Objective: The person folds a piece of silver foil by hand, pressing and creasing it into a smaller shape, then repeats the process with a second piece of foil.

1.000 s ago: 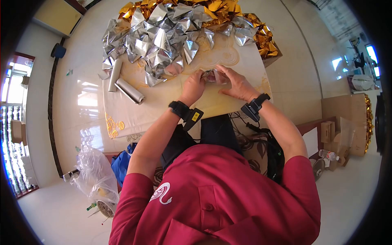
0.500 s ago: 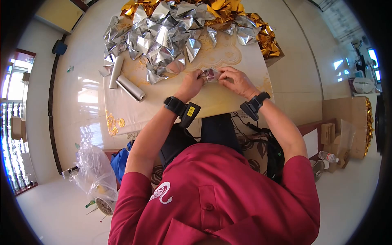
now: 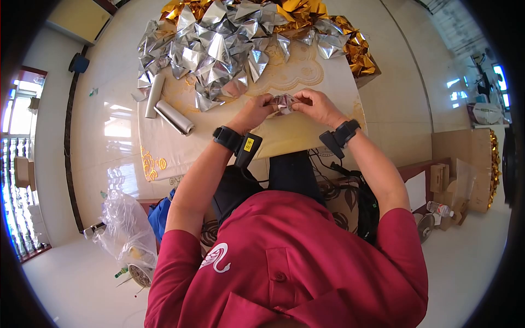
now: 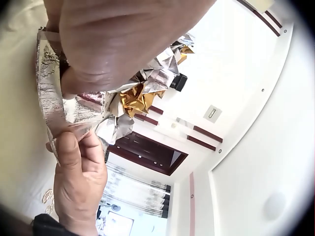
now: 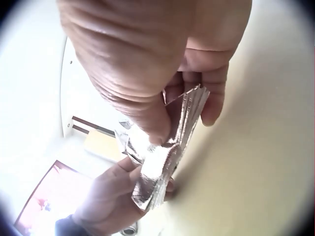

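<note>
A small piece of folded silver foil paper (image 3: 284, 104) is between my two hands, over the near part of the table. My left hand (image 3: 253, 113) pinches its left end and my right hand (image 3: 321, 109) its right end, thumbs toward me. In the right wrist view the foil (image 5: 160, 169) shows many thin layered edges, with the right thumb pressed on its face. The left wrist view shows the foil strip (image 4: 51, 105) bent, with the right thumb and fingers gripping its lower end; the left fingers partly hide its upper end.
Folded silver foil pieces (image 3: 213, 49) are heaped across the back of the cloth-covered table (image 3: 322, 131), with gold foil pieces (image 3: 358, 52) behind and to the right. Two silver rolls (image 3: 175, 118) lie at the left. A clear plastic bag (image 3: 128, 224) sits below the table's left side.
My right hand was spread beside the foil; its fingers have closed in to pinch the right end. The foil now looks more bent and bunched between both hands.
</note>
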Demonstrator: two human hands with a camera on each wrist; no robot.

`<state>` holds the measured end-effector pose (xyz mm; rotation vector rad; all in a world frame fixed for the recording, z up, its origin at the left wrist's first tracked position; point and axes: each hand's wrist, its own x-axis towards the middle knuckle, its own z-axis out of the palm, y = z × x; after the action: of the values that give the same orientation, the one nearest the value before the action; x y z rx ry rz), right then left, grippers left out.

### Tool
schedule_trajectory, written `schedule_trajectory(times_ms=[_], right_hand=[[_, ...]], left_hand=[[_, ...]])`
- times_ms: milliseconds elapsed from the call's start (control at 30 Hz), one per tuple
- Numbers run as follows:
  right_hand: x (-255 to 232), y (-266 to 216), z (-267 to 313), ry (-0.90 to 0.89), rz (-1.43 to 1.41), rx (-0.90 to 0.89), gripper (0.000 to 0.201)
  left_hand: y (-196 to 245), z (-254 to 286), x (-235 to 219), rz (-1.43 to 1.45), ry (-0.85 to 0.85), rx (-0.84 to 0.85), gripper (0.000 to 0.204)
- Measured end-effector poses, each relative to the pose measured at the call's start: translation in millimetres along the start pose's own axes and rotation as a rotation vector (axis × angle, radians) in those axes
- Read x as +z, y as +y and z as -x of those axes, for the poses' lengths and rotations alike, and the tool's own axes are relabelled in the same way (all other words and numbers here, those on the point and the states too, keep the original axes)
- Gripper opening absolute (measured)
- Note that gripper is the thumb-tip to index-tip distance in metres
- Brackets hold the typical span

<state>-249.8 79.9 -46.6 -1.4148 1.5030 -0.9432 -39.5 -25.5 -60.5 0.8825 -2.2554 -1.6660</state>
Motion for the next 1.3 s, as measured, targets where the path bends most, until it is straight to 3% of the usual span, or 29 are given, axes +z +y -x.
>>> schedule_trajectory(times_ms=[100,200,300,433,667,833,1067,1133,1300], right_hand=[[-6,-2,-4,-0.034,-0.042,0.046,0.025],[-12,3,-5,0.007,-0.088,0.067,0.025],[-16,-4,-4,0.028,-0.118,0.095,0.026],[-20,-28,6,-0.025,-0.128,0.054,0.03],[-44,-80,33,-0.127,-0.365,0.095,0.032],[-47,-73,34,-0.147,-0.475,0.113,0.031],[-42,-38,5,-0.181,-0.361,0.144,0.028],[-42,-37,0,-0.18,-0.332,0.143,0.028],[-37,-38,-5,-0.073,-0.195,0.06,0.026]], left_hand=[[4,-2,-5,0.008,-0.058,-0.058,0.03],[15,6,1,0.036,0.128,0.113,0.04],[17,22,9,-0.462,0.298,0.233,0.042],[31,23,-3,0.066,0.143,-0.007,0.036],[76,52,-18,0.458,-0.028,0.013,0.028],[72,45,-16,0.696,-0.113,0.036,0.024],[63,26,-26,0.131,-0.076,-0.14,0.029],[61,25,-29,0.089,-0.087,-0.181,0.031],[56,28,-13,0.391,0.132,-0.112,0.03]])
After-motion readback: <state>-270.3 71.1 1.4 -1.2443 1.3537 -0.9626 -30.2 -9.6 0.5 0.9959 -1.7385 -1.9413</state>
